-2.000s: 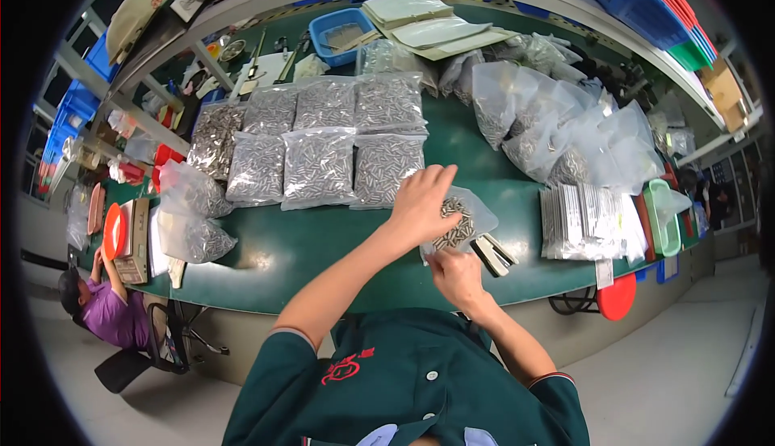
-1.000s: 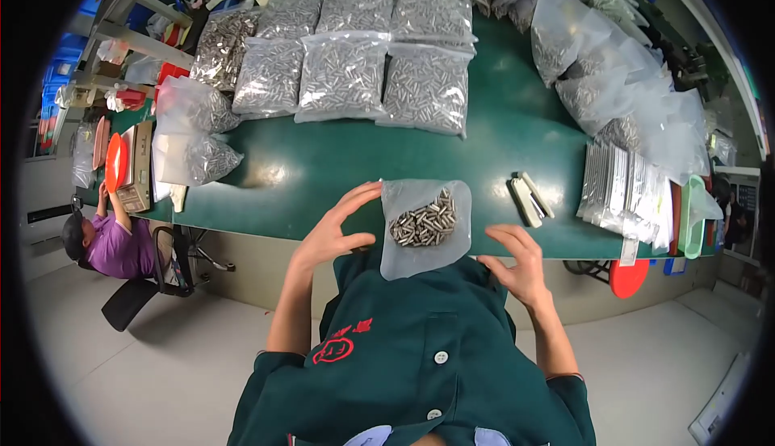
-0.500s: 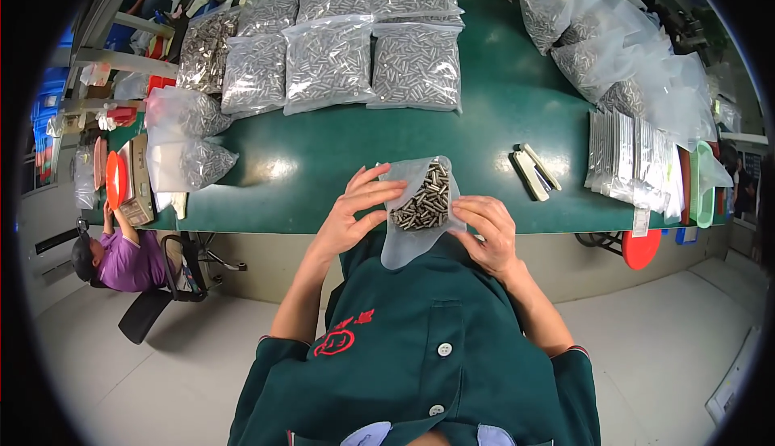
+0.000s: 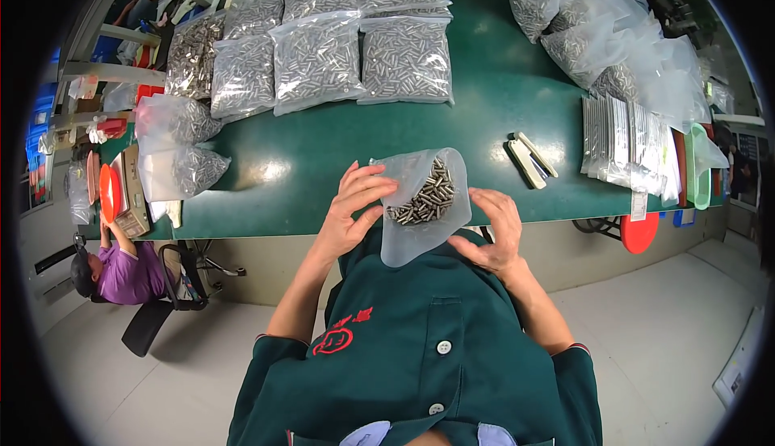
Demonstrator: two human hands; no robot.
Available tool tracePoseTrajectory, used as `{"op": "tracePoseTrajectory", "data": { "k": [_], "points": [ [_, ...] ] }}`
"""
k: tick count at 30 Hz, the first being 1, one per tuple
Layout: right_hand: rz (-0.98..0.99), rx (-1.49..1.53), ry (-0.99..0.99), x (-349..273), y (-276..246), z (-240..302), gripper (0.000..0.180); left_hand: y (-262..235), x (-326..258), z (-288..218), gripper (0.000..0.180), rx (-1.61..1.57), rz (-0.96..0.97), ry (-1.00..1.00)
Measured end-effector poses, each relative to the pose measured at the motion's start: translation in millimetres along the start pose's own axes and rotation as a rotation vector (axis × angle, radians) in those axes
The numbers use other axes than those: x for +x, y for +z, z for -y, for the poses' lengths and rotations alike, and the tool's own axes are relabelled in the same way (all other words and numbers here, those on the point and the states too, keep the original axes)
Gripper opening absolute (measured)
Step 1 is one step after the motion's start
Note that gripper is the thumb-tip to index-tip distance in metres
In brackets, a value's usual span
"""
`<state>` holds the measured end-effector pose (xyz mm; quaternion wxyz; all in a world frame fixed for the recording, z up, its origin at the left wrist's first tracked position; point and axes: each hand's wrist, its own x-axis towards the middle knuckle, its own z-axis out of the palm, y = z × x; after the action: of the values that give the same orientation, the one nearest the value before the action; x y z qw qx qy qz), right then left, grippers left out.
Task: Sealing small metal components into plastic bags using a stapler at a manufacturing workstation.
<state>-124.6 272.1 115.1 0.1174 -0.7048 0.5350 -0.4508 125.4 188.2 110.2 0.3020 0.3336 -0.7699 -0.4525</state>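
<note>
A small clear plastic bag (image 4: 420,208) holding several small metal pins hangs over the near edge of the green table (image 4: 323,163), right in front of my chest. My left hand (image 4: 351,212) presses its fingers against the bag's left side. Along the bag's right edge lies my right hand (image 4: 494,232), fingers spread and touching the plastic. The pins are bunched in the bag's upper middle. Both forearms come up from my dark green shirt.
Filled bags of metal pins (image 4: 323,50) lie in rows at the table's back. More loose bags (image 4: 597,34) pile at the right, beside a stack of flat empty bags (image 4: 630,147). A small folded tool (image 4: 529,159) lies nearby. Another person (image 4: 113,268) sits at lower left.
I carried the bag from the table's middle toward my chest. It now hangs over the table's edge, and both hands have closed in on its sides.
</note>
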Motion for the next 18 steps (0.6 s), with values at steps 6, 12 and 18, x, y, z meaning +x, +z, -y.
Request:
{"op": "tracePoseTrajectory", "data": {
  "k": [6,12,18],
  "points": [
    [0.002,-0.023,-0.06,-6.5,11.9,0.9,0.053,1.5,6.0,0.8,0.02,0.002,0.001,0.053],
    [-0.01,-0.048,-0.072,-7.7,15.5,3.6,0.038,3.9,6.8,5.8,0.015,-0.042,-0.067,0.073],
    [-0.006,-0.049,-0.053,-5.3,15.5,13.2,0.035,-1.5,10.2,2.8,0.015,-0.039,-0.02,0.072]
  ]
}}
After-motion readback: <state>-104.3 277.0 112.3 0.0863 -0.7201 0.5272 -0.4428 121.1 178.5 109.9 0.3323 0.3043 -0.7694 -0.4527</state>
